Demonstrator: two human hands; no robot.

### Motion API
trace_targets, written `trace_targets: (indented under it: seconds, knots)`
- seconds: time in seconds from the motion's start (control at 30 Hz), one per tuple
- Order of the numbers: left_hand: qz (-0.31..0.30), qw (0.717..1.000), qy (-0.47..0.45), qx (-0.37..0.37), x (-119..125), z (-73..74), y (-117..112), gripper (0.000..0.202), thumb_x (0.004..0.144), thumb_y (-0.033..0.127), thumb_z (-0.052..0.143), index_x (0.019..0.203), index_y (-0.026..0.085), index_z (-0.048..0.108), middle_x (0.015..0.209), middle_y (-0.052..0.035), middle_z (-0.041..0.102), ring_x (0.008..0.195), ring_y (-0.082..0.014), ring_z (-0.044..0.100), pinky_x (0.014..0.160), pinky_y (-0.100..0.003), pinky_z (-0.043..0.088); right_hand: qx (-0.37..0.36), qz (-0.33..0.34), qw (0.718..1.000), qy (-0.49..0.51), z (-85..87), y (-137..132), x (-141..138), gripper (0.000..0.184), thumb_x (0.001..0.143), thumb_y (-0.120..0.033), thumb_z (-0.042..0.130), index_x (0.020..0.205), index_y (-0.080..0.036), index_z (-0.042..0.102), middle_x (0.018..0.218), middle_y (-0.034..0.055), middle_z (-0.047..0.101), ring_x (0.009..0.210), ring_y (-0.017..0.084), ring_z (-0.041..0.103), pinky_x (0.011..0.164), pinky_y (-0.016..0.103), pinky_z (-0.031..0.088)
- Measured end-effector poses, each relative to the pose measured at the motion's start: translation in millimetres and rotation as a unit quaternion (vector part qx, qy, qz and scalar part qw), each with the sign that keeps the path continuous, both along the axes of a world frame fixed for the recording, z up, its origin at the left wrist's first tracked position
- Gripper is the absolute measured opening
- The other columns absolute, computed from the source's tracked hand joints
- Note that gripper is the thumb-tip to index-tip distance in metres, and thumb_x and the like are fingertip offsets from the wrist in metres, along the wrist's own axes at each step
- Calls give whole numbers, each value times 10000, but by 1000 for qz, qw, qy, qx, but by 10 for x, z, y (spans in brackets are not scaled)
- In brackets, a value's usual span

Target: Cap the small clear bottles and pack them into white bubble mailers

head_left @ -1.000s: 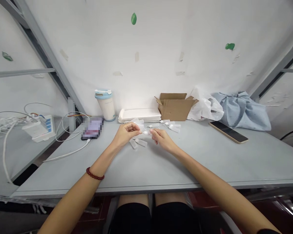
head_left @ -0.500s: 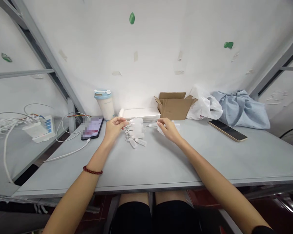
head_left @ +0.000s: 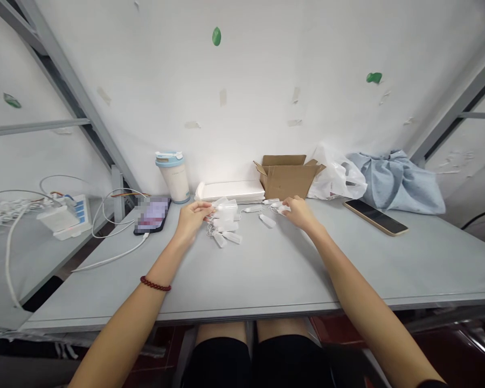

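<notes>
Tags of translucent plastic are bunched over the grey surface beside the left hand, whose grip pinches the left end of the upper ones. A few looser tags lie to the right, where the right hand's fingertips meet one (whether that grip has closed on it, I cannot tell). Behind the bunch is a white stack, just beside an open cardboard box; a lidded cup stands farther left.
</notes>
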State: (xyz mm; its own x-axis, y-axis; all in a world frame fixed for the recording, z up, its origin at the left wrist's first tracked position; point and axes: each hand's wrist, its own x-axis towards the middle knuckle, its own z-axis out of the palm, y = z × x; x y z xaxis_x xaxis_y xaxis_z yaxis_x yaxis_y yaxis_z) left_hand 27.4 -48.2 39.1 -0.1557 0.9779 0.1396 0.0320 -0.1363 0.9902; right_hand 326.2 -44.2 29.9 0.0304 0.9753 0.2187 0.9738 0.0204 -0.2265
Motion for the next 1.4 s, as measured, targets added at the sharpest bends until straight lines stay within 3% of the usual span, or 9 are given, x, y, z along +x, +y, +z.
trace_targets:
  seconds: [0.17,0.4,0.57,0.7,0.87,1.0,1.17,1.27,1.4]
  knots:
    - [81,995,-18,46,36,-52,42,226,559,280,712,715,139,630,684,-40,672,646,-137,583,560,-231,409,-23,-21,1000,-4,-9,-1,26,293,759,-136,555,1046,-109,607,1057,167,597,952,245,564,688,261,354]
    - [70,995,-22,64,71,-163,118,265,552,308,733,741,147,640,741,-59,702,729,-173,632,629,-251,450,-56,-14,998,8,-31,1,7,289,724,-148,582,1009,-121,624,1064,149,631,965,241,573,619,243,330]
    - [71,997,-3,31,43,-80,78,238,593,238,682,811,143,675,874,-103,713,861,-212,640,672,-271,469,-51,3,998,23,-36,-6,-4,242,724,-148,548,940,-113,651,1001,149,662,898,222,589,609,242,326]
    - [85,996,28,20,11,5,41,224,611,231,668,814,140,697,871,-100,712,866,-219,637,721,-297,474,-31,30,998,38,22,-38,-24,178,758,-152,488,783,-112,659,800,105,674,731,167,572,581,240,301]
    - [67,997,37,19,6,31,21,287,644,261,631,893,133,700,962,-109,703,925,-229,628,806,-329,466,14,84,993,86,96,-79,-127,244,807,-214,437,704,-102,628,663,42,609,619,121,493,568,232,291]
    - [24,998,43,23,23,19,13,345,658,282,627,965,136,682,1048,-114,684,998,-236,610,849,-344,460,52,128,969,203,124,-119,-234,259,822,-277,446,846,-111,644,819,64,651,746,153,537,659,239,358]
    - [31,996,63,52,19,-9,26,334,684,307,615,958,122,669,994,-120,698,969,-240,621,830,-348,468,63,136,933,326,190,-202,-326,292,833,-352,452,906,-137,636,888,75,658,802,171,561,719,274,399]
    - [22,992,82,98,36,-21,22,345,698,337,619,952,107,657,978,-129,696,945,-233,622,798,-324,468,45,149,896,416,227,-250,-370,301,837,-371,454,949,-145,618,884,66,649,773,155,556,720,281,418]
    - [-49,987,95,122,109,0,-47,402,733,403,604,1004,108,637,960,-127,696,878,-209,618,713,-295,469,1,189,850,492,253,-302,-437,312,836,-382,474,1007,-154,601,857,52,640,719,130,542,698,273,426]
